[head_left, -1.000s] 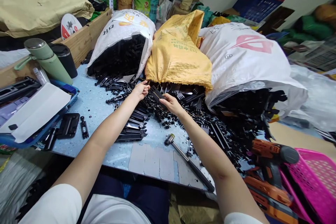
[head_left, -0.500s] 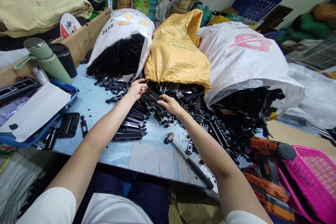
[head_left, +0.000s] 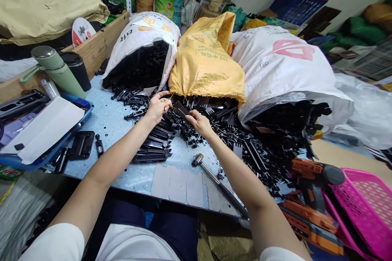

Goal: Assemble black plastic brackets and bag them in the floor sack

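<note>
My right hand [head_left: 200, 124] grips a flat black plastic part [head_left: 183, 109] by its near end, above a heap of small black parts [head_left: 191, 132]. Just left of it, my left hand [head_left: 158, 108] is closed in a pinch, index finger raised. A thin yellow thread appears to run from its fingertips across the black part. More loose threads hang from the frayed mouth of a yellow woven sack [head_left: 208, 65] directly behind both hands. Long black pieces [head_left: 153, 144] lie in a row below my left wrist.
White sacks [head_left: 143, 28] [head_left: 284, 61] spilling black parts flank the yellow one. A hammer [head_left: 220, 185] lies near the table's front edge. At right are an orange power drill [head_left: 312, 175] and a pink basket [head_left: 364, 208]. Left stand a green bottle [head_left: 59, 71], black cup [head_left: 76, 69] and blue tray [head_left: 88, 110].
My left hand has shifted slightly left and its index finger has lifted. The right hand, with the black part, has moved slightly right. The view has shifted a little.
</note>
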Demonstrator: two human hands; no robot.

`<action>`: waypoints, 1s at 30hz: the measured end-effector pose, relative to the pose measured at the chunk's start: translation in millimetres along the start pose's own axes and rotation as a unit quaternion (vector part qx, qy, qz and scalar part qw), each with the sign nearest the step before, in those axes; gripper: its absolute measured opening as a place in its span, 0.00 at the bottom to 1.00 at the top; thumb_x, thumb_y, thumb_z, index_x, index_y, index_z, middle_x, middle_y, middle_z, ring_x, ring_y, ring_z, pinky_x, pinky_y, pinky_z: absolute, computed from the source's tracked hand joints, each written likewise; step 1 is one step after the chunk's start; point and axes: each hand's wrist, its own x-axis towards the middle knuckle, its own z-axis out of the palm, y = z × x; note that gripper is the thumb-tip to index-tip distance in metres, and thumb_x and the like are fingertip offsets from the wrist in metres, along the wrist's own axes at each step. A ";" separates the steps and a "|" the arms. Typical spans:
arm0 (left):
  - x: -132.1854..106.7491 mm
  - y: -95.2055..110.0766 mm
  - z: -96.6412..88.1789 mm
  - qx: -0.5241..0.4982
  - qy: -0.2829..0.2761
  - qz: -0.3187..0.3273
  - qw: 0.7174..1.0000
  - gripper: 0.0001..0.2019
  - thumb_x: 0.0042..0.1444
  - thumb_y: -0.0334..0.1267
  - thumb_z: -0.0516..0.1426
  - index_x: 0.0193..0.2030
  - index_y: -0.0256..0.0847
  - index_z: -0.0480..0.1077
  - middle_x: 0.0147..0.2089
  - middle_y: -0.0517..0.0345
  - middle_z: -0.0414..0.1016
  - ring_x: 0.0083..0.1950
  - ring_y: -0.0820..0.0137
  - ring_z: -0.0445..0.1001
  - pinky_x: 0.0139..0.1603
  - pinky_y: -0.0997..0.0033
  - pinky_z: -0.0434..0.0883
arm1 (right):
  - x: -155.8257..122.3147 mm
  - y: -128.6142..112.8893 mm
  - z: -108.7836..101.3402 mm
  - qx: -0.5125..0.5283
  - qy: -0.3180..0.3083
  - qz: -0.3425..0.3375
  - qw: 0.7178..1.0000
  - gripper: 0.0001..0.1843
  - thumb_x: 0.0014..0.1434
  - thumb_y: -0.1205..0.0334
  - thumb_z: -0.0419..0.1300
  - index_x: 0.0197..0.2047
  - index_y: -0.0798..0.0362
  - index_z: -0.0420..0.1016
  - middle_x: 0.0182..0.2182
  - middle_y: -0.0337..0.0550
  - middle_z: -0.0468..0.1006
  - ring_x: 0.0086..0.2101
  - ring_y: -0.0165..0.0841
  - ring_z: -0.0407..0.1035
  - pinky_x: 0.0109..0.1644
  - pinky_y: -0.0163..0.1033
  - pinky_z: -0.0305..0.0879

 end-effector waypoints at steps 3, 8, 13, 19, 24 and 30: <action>-18.9 0.3 6.3 0.024 -0.006 0.039 0.999 0.18 0.46 0.22 0.57 0.45 0.38 0.64 0.20 0.68 0.67 0.15 0.84 0.57 0.18 0.82 0.50 | -3.5 -7.6 0.7 0.007 0.025 0.015 1.000 0.22 0.57 0.37 0.49 0.37 0.47 0.67 0.22 0.37 0.69 0.25 0.33 0.64 0.29 0.33 0.51; -30.2 16.9 -0.2 -0.011 0.011 0.036 0.999 0.17 0.47 0.22 0.57 0.44 0.39 0.64 0.21 0.67 0.67 0.16 0.84 0.56 0.17 0.83 0.48 | -7.2 -26.0 -3.3 0.230 -0.022 0.006 0.973 0.25 0.55 0.35 0.49 0.32 0.50 0.63 0.20 0.36 0.69 0.21 0.29 0.62 0.23 0.32 0.53; -11.7 35.8 -5.2 -0.072 0.027 -0.044 0.996 0.15 0.46 0.19 0.52 0.40 0.36 0.63 0.20 0.65 0.65 0.15 0.85 0.54 0.16 0.85 0.45 | -12.8 -45.4 -9.1 0.314 -0.109 0.007 0.943 0.29 0.52 0.31 0.50 0.29 0.51 0.63 0.16 0.36 0.68 0.15 0.27 0.58 0.17 0.32 0.49; -4.7 1.7 8.7 0.053 0.030 -0.113 0.992 0.17 0.40 0.16 0.52 0.37 0.34 0.66 0.16 0.66 0.63 0.14 0.82 0.55 0.16 0.83 0.46 | -10.8 -69.9 -13.0 0.458 -0.061 0.035 0.886 0.33 0.49 0.25 0.45 0.29 0.50 0.60 0.13 0.34 0.63 0.12 0.26 0.53 0.14 0.32 0.45; -13.5 -11.1 12.8 0.136 -0.036 0.013 0.990 0.20 0.42 0.16 0.52 0.40 0.39 0.72 0.28 0.58 0.71 0.23 0.78 0.64 0.23 0.80 0.61 | 1.0 -80.0 -36.8 0.532 -0.073 0.061 0.841 0.31 0.53 0.27 0.41 0.28 0.49 0.53 0.12 0.29 0.55 0.10 0.22 0.43 0.14 0.31 0.39; 14.5 16.3 41.6 0.128 -0.170 0.039 0.976 0.21 0.42 0.16 0.55 0.42 0.38 0.73 0.36 0.56 0.74 0.33 0.72 0.69 0.34 0.77 0.65 | -6.5 -59.9 -41.3 0.544 -0.100 0.077 0.830 0.25 0.60 0.36 0.39 0.29 0.50 0.54 0.11 0.25 0.45 0.10 0.21 0.32 0.14 0.29 0.34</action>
